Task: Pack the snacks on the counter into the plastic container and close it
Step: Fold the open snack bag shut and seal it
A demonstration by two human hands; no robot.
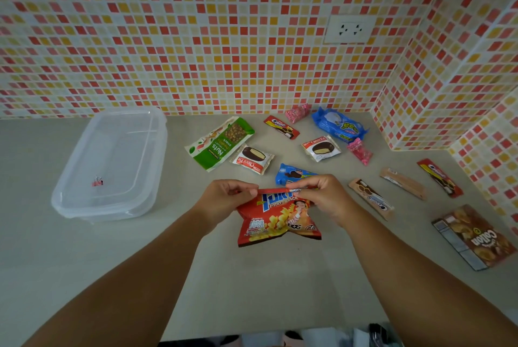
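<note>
A red potato snack bag [276, 220] lies on the counter in front of me. My left hand [224, 195] pinches the left end of its folded top edge, and my right hand [322, 192] pinches the right end. The clear plastic container [84, 156] stands at the left with its lid on, and a small pink binder clip [97, 183] lies on top of the lid. Other snacks are spread behind my hands: a green nuts pouch [220, 143], two Choco Pie packs [252, 163] [321, 148] and a blue cookie pack [291, 174] partly hidden by my right hand.
Further right lie a blue biscuit pack [337, 123], two pink candy packets [297, 112] [360, 151], two red Oreo sticks [281, 127] [440, 177], two brown wafer sticks [371, 198] [403, 183] and a brown Collon box [473, 236]. The tiled wall juts out at the right corner [420, 111].
</note>
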